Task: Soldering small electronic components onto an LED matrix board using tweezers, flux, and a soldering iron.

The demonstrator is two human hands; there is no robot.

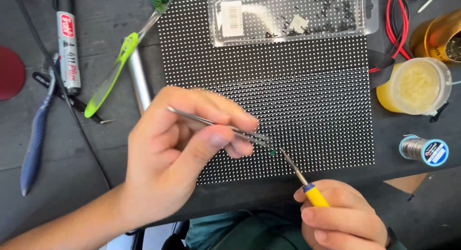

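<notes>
Closely, two tools meet on the dotted black panel [307,101].
Left hand [177,154] pinches tweezers [216,125]; right hand [343,216] grips the yellow-collared iron [300,175]; tips seemingly touch near the panel's near edge.

Both hands, the left hand [177,154] and the right hand [343,216], are seen bare, with no rings. A dark band is worn at the right wrist [391,238], below the fingers.
</notes>
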